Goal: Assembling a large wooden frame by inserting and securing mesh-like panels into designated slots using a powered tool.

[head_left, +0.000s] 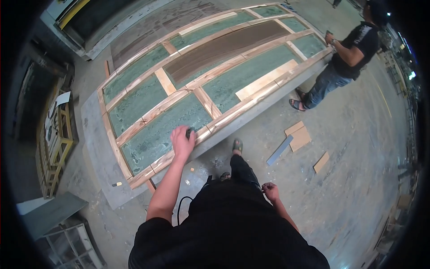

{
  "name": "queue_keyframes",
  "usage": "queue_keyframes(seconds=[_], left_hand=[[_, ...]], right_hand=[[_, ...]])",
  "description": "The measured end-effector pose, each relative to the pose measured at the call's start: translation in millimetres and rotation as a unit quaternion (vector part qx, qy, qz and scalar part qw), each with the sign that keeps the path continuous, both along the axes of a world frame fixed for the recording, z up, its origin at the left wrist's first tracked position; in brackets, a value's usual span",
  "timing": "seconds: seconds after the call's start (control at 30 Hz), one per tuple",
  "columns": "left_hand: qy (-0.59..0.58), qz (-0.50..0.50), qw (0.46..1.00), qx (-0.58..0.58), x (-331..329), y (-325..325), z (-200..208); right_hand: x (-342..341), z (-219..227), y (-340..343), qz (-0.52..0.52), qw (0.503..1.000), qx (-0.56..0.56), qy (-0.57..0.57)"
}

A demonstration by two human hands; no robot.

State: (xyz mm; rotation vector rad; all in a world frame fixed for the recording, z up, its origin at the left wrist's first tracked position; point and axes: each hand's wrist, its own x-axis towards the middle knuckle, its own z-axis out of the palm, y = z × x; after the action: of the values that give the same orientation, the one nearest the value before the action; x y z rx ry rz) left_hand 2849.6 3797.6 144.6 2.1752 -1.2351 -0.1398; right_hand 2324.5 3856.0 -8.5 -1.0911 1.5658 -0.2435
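My left hand (182, 142) is at the near rail of a large wooden frame (215, 125), its fingers closed around a small dark object (191, 132) whose kind I cannot make out. Mottled green surfaces (156, 127) show through the openings between the frame's rails and short crosspieces. Beside my right hip hangs my right hand (270, 191), away from the frame. Its fingers are curled, and whether anything is inside them is hidden.
A person (358, 49) stands at the frame's far right end with a hand by its edge. A loose pale board (268, 80) lies inside the frame. Brown flat pieces (299, 136), a blue-grey strip (279, 151) and a small tan strip (321, 162) lie on the floor. A yellowish rack (60, 139) stands left.
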Motion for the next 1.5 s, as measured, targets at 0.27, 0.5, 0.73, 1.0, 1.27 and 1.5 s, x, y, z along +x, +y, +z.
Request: queue_keyframes(seconds=[0.27,0.5,0.73,1.0,1.27,1.5], left_hand=[[-0.070,-0.004,0.997,-0.019,82,-176,11],[-0.163,-0.026,0.976,0.141,141,-278,-12],[-0.169,-0.042,0.973,0.148,154,-339,-27],[-0.192,-0.057,0.973,0.116,158,-348,-25],[-0.197,-0.048,0.973,0.108,158,-349,-29],[-0.225,-0.043,0.970,0.086,159,-345,-38]], right_hand=[[89,5,-218,0.069,0.976,-0.177,-0.102],[154,78,-432,0.177,0.936,-0.291,-0.091],[207,113,-527,0.173,0.941,-0.272,-0.098],[247,98,-528,0.215,0.940,-0.243,-0.109],[326,126,-554,0.287,0.914,-0.254,-0.134],[346,123,-551,0.288,0.907,-0.264,-0.158]])
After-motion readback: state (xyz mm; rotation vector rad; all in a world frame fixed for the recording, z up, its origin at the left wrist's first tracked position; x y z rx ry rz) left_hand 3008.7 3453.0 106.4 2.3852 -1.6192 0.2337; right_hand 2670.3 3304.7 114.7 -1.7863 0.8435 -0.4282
